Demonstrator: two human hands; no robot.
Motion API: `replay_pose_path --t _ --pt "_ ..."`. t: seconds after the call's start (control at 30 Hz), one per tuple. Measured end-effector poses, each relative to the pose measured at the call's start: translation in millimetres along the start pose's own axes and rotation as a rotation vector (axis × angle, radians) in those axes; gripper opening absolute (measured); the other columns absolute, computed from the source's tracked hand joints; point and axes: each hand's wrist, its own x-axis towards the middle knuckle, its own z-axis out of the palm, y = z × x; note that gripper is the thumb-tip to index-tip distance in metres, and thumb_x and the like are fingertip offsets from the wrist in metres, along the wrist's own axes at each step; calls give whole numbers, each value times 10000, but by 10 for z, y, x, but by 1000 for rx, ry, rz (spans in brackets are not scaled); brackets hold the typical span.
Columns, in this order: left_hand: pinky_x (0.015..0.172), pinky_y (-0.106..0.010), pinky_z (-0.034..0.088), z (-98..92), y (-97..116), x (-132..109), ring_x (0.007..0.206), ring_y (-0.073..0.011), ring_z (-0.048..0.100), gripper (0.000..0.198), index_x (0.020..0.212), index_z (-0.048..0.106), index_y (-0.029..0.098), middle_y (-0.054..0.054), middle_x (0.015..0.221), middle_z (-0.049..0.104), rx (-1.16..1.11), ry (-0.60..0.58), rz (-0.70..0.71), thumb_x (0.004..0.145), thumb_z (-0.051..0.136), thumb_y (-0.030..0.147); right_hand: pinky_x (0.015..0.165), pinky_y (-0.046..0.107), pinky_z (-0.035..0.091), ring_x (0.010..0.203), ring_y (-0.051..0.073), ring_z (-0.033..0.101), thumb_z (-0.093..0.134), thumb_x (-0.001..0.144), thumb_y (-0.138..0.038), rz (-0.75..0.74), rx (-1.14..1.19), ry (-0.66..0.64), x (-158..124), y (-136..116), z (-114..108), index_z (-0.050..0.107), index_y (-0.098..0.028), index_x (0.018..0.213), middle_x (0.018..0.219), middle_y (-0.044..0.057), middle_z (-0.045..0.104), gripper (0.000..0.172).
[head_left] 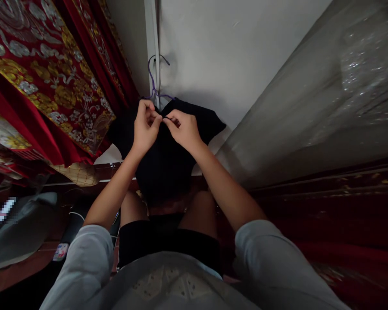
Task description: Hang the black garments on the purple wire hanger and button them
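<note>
A black short-sleeved garment (pixel 168 163) hangs from a thin purple hanger (pixel 153 82), its hook up against a white vertical strip on the wall. At the neckline, my left hand (pixel 146 125) pinches the dark cloth between thumb and fingers. Close beside it, my right hand (pixel 183 129) pinches the same edge, with the fingertips of both hands almost meeting. Whether a button or other small fastening sits between the fingers cannot be made out.
Red cloth with gold and silver embroidery (pixel 61 82) hangs at the left. On the right, a clear plastic sheet (pixel 297 103) slopes down in front of the white wall (pixel 233 47). A grey bag-like bundle (pixel 26 228) lies on the floor at lower left.
</note>
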Motion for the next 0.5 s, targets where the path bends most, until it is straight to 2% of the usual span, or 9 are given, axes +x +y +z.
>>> replay_pose_path --t 0.13,0.2,0.27,0.33,0.4,0.43,0.5 --pt "777 -256 491 -87 -251 -30 768 -121 619 365 1090 483 213 31 841 553 11 107 2 880 759 97 690 285 425 642 123 517 614 1006 -490 -74 -18 2 101 -80 111 614 -191 799 690 -13 565 364" --pt "713 -237 472 -117 -470 -121 681 -108 581 403 1138 483 226 49 780 537 65 94 3 867 753 99 703 282 442 663 125 537 557 1028 -545 -96 13 93 157 -119 142 609 -196 823 695 -14 555 409" --pt "641 -229 438 -159 -688 -284 591 -103 536 492 1226 480 231 72 703 518 168 13 -38 837 734 71 722 279 461 694 125 560 501 1043 -577 -112 54 250 267 -120 83 607 -201 865 713 -15 546 429" --pt "603 -237 418 -214 -842 -470 546 -113 518 612 1357 456 224 81 656 514 291 -82 -92 828 722 70 709 274 465 688 117 562 502 1034 -586 -130 109 460 382 -32 -94 605 -203 901 727 -14 538 418" --pt "622 -257 438 -264 -900 -586 561 -134 549 709 1462 411 219 63 673 545 365 -113 -107 850 760 142 672 270 451 669 111 558 541 1011 -576 -118 170 652 421 163 -355 601 -207 918 737 -9 532 385" --pt "650 -270 458 -277 -896 -591 588 -146 575 746 1486 395 221 47 707 568 367 -85 -96 857 798 207 662 272 447 683 116 572 539 1006 -573 -85 204 711 392 293 -493 597 -212 923 752 0 536 374" --pt "744 -302 500 -264 -847 -469 689 -177 637 839 1488 382 234 7 815 609 310 31 -52 823 881 349 705 297 477 800 153 638 458 1023 -588 39 285 728 238 576 -731 578 -232 918 815 25 557 390"
